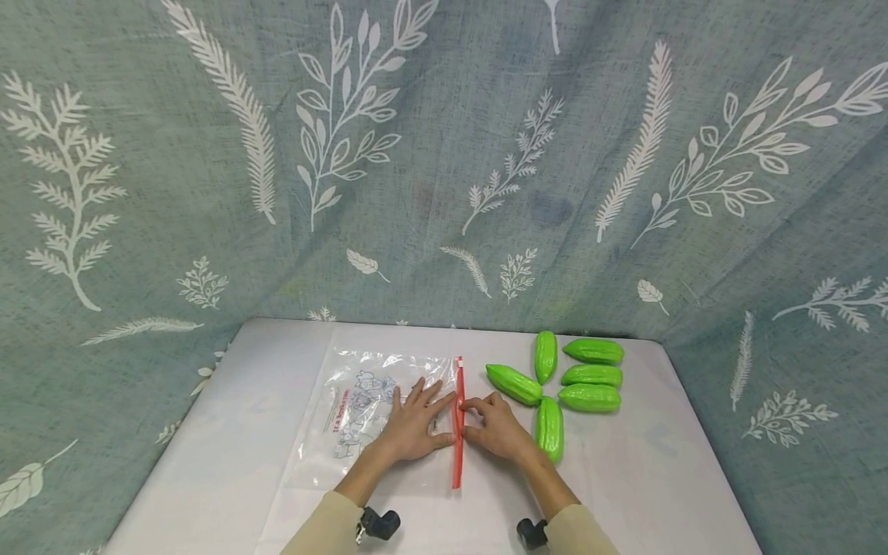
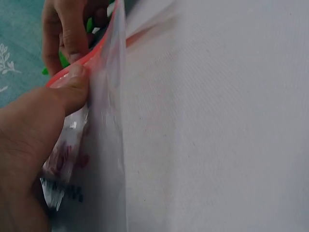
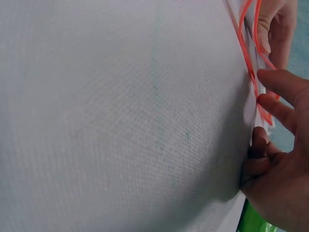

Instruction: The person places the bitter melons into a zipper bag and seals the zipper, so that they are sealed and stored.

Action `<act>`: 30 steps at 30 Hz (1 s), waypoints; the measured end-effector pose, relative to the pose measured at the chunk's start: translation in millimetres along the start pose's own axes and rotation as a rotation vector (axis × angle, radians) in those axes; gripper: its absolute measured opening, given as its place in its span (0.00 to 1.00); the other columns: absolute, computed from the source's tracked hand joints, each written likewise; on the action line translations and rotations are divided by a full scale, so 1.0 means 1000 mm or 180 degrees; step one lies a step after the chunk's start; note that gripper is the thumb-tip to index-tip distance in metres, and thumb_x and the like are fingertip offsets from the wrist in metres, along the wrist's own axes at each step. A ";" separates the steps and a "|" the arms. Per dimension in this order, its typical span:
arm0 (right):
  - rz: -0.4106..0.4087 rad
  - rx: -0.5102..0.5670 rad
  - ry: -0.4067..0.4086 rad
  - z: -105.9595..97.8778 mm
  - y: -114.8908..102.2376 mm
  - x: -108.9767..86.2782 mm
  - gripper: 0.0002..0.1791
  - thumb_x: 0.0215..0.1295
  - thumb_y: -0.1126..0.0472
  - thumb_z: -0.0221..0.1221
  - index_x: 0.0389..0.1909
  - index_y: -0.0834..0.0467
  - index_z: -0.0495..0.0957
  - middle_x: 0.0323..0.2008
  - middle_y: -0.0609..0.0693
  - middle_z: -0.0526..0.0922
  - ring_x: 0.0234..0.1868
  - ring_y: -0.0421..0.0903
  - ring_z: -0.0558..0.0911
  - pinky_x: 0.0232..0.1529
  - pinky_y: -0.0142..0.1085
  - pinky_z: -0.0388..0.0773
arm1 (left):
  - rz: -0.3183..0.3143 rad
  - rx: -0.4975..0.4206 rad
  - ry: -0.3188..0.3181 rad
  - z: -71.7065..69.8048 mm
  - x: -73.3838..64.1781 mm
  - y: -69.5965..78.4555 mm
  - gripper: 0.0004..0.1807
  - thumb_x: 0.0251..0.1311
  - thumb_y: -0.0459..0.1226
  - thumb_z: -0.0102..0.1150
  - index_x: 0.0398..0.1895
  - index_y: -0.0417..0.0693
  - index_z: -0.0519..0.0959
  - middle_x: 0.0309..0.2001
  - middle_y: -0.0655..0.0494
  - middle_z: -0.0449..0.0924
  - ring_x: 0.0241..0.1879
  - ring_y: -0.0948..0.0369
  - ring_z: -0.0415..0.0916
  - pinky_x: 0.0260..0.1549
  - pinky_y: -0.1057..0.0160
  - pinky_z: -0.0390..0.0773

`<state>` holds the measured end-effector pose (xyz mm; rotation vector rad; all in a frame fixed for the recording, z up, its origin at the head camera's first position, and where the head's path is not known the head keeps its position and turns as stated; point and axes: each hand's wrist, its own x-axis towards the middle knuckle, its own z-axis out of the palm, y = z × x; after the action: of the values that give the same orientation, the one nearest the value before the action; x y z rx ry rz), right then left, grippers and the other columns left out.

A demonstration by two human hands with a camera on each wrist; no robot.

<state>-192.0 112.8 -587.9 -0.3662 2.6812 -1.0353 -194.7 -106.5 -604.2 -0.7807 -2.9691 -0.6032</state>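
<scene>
A clear plastic zip bag (image 1: 312, 455) with a red zip strip (image 1: 457, 470) and blue drawings lies flat on the table. My left hand (image 1: 416, 428) rests on it, fingers spread, thumb at the red strip. From the other side my right hand (image 1: 498, 430) has bent fingers at the strip, thumb and index finger on the bag's edge. In the right wrist view, two red strips (image 3: 247, 63) stand apart near my right hand (image 3: 285, 130). The left thumb (image 2: 75, 87) presses the red edge in the left wrist view.
Several bright green, ridged, elongated vegetables (image 1: 590, 398) lie right of the bag; one (image 1: 550, 432) is beside my right wrist. The white-covered table (image 1: 645, 478) meets a grey-green leaf-patterned cloth (image 1: 430, 154) at the back and sides.
</scene>
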 end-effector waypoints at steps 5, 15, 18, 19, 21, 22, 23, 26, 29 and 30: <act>0.0002 -0.0057 0.0013 -0.002 -0.002 0.001 0.24 0.62 0.50 0.67 0.60 0.46 0.80 0.45 0.52 0.70 0.46 0.48 0.73 0.43 0.45 0.77 | -0.0004 0.0122 0.0095 0.003 -0.001 -0.003 0.42 0.58 0.65 0.59 0.75 0.62 0.67 0.75 0.47 0.61 0.76 0.37 0.50 0.63 0.19 0.41; -0.0009 -0.0090 0.0005 -0.003 -0.002 0.002 0.24 0.61 0.50 0.68 0.59 0.46 0.80 0.45 0.53 0.71 0.46 0.48 0.74 0.42 0.44 0.77 | -0.0222 0.0233 0.0130 0.005 0.002 -0.002 0.42 0.61 0.70 0.49 0.77 0.70 0.62 0.74 0.53 0.63 0.76 0.41 0.50 0.62 0.18 0.41; 0.0002 -0.0087 -0.0005 -0.003 -0.003 0.002 0.24 0.61 0.50 0.68 0.59 0.46 0.80 0.45 0.52 0.71 0.47 0.48 0.74 0.42 0.45 0.78 | -0.0268 0.0192 0.0187 0.006 0.002 -0.001 0.42 0.61 0.71 0.49 0.77 0.71 0.61 0.73 0.53 0.64 0.76 0.40 0.51 0.61 0.17 0.40; 0.0003 -0.0093 -0.0007 -0.003 -0.003 0.002 0.24 0.61 0.50 0.68 0.59 0.46 0.80 0.45 0.52 0.71 0.47 0.48 0.74 0.42 0.45 0.78 | -0.0282 0.0192 0.0204 0.006 0.002 -0.001 0.42 0.60 0.71 0.48 0.77 0.71 0.61 0.73 0.53 0.65 0.76 0.40 0.51 0.61 0.17 0.40; -0.0001 -0.0100 -0.0005 -0.002 -0.002 0.002 0.24 0.61 0.50 0.68 0.59 0.46 0.80 0.45 0.52 0.71 0.46 0.48 0.74 0.41 0.45 0.78 | -0.0312 0.0240 0.0232 0.007 0.002 0.000 0.44 0.59 0.74 0.45 0.77 0.72 0.61 0.72 0.53 0.65 0.75 0.40 0.52 0.60 0.16 0.40; -0.0005 -0.0105 -0.0005 -0.002 -0.002 0.002 0.24 0.61 0.49 0.68 0.59 0.45 0.80 0.45 0.52 0.71 0.46 0.48 0.75 0.41 0.45 0.78 | -0.0323 0.0259 0.0244 0.007 0.002 0.000 0.45 0.58 0.75 0.44 0.77 0.72 0.61 0.71 0.53 0.66 0.75 0.41 0.53 0.60 0.16 0.40; -0.0012 -0.0117 -0.0006 -0.001 -0.001 0.002 0.24 0.61 0.49 0.68 0.59 0.45 0.80 0.45 0.52 0.71 0.46 0.48 0.75 0.41 0.45 0.78 | -0.0332 0.0286 0.0262 0.007 0.001 0.000 0.45 0.57 0.76 0.43 0.77 0.72 0.61 0.71 0.53 0.66 0.75 0.41 0.53 0.60 0.16 0.40; -0.0022 -0.0124 -0.0003 -0.001 0.000 0.003 0.24 0.61 0.48 0.68 0.59 0.45 0.80 0.45 0.52 0.71 0.46 0.48 0.75 0.42 0.45 0.78 | -0.0333 0.0347 0.0321 0.008 0.000 0.001 0.46 0.57 0.77 0.41 0.77 0.72 0.60 0.69 0.53 0.67 0.74 0.41 0.55 0.60 0.16 0.40; -0.0043 -0.0128 -0.0006 -0.001 0.000 0.003 0.24 0.61 0.47 0.68 0.59 0.45 0.80 0.44 0.52 0.71 0.46 0.48 0.74 0.42 0.45 0.78 | -0.0305 0.0367 0.0402 0.009 -0.001 0.001 0.46 0.57 0.76 0.42 0.78 0.72 0.59 0.68 0.52 0.68 0.74 0.40 0.55 0.60 0.16 0.39; -0.0062 -0.0128 -0.0002 -0.001 0.000 0.003 0.24 0.61 0.48 0.68 0.58 0.45 0.80 0.44 0.52 0.71 0.45 0.48 0.74 0.41 0.45 0.78 | -0.0296 0.0386 0.0427 0.010 -0.002 0.001 0.46 0.58 0.76 0.43 0.78 0.72 0.59 0.68 0.52 0.68 0.74 0.40 0.55 0.60 0.16 0.40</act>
<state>-194.9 112.8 -587.6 -0.4008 2.7064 -0.9877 -192.0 -103.2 -613.0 -0.5724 -2.8986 -0.4539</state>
